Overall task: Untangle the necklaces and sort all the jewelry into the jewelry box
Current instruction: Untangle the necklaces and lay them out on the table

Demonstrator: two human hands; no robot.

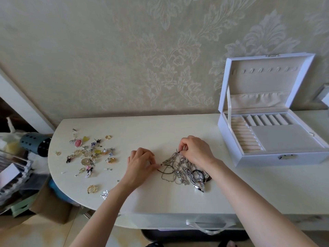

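A tangle of silver necklaces (183, 171) lies in the middle of the cream table (160, 132), with a silver heart pendant (199, 186) at its near right. My left hand (140, 162) pinches a thin dark cord at the tangle's left edge. My right hand (195, 150) pinches a chain at the top of the pile. The white jewelry box (272, 122) stands open at the right, its lid upright against the wall, its ring rolls and slots bare.
Several small pieces, earrings, rings and brooches (89, 154), are scattered on the table's left part. A gold ring (92, 188) and a silver snowflake piece (104, 194) lie near the front edge. Boxes and clutter (21, 175) crowd the floor left of the table.
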